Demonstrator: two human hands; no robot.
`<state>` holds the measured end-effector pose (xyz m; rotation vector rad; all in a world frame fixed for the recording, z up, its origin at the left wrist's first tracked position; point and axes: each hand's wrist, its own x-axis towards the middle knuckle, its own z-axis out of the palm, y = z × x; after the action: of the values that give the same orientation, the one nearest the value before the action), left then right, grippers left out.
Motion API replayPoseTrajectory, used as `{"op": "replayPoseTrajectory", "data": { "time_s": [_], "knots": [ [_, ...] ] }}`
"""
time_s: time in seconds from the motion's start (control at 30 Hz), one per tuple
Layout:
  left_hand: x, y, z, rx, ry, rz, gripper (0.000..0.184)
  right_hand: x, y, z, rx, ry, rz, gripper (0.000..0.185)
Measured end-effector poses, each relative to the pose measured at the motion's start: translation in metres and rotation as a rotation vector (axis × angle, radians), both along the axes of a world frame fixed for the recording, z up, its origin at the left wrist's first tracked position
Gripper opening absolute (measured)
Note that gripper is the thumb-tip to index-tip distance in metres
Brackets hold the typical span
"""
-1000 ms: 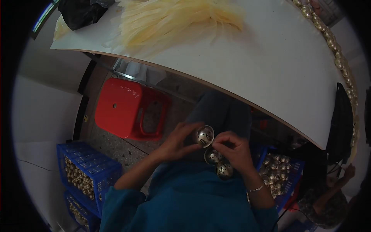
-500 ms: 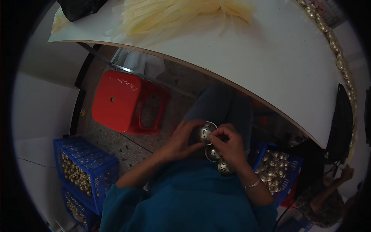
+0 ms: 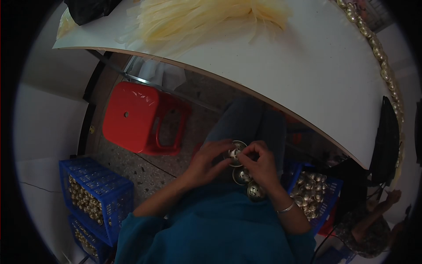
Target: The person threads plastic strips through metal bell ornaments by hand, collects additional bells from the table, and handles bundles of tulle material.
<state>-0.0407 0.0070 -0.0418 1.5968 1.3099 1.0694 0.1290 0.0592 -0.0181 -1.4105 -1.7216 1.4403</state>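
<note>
Over my lap, a round, shiny metal bell [image 3: 235, 152] with small dark marks sits between my two hands. My left hand [image 3: 209, 160] holds its left side, fingers along the top and thumb lower down. At its right side my right hand [image 3: 260, 163] pinches thumb and forefinger together; whatever is between them is too small to make out. A second metal bell [image 3: 241, 176] and a third bell [image 3: 255, 192], with dark lettering, hang in a row below the first, partly behind my right hand.
A white table [image 3: 307, 83] carries pale yellow ribbon strips [image 3: 198, 20] and a long string of bells [image 3: 379, 53]. A red stool [image 3: 132, 116] stands left. Blue crates of bells flank me, one left [image 3: 96, 193], one right [image 3: 335, 193]. Another person's arm [image 3: 373, 215] shows at right.
My left fingers have shifted over the upper part of the bell, covering more of it. My right hand keeps its pinch at nearly the same spot. The whole view has shifted slightly.
</note>
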Motion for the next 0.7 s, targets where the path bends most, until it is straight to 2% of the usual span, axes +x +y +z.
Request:
{"op": "replayPoseTrajectory", "data": {
  "time_s": [0.13,0.2,0.3,0.4,0.57,0.6,0.67,0.7],
  "knots": [
    [0.002,0.002,-0.009,-0.06,-0.057,0.06,0.033,0.0,-0.004,-0.001,0.013,0.007,0.006,0.014],
    [0.004,0.006,-0.008,0.121,0.105,0.083,0.027,0.001,-0.005,-0.001,0.031,0.005,0.01,0.014],
    [0.02,0.008,0.0,0.176,0.139,0.133,0.016,0.004,-0.007,-0.002,0.068,0.008,0.017,0.014],
    [0.028,0.009,-0.002,0.155,0.081,0.165,0.016,0.011,-0.008,-0.002,0.11,-0.037,0.045,0.014],
    [0.022,0.005,-0.003,0.036,-0.045,0.141,0.015,0.036,-0.01,0.008,-0.329,0.02,0.092,0.015],
    [0.019,0.005,0.001,-0.008,-0.077,0.128,0.014,0.043,-0.01,0.017,-0.329,0.024,0.085,0.015],
    [0.014,0.006,0.014,-0.055,-0.13,0.098,0.014,0.06,-0.013,0.034,-0.521,0.163,0.091,0.028],
    [0.014,0.007,0.022,-0.097,-0.185,0.077,0.013,0.072,-0.014,0.034,-0.52,0.165,0.084,0.028]
  ]
}}
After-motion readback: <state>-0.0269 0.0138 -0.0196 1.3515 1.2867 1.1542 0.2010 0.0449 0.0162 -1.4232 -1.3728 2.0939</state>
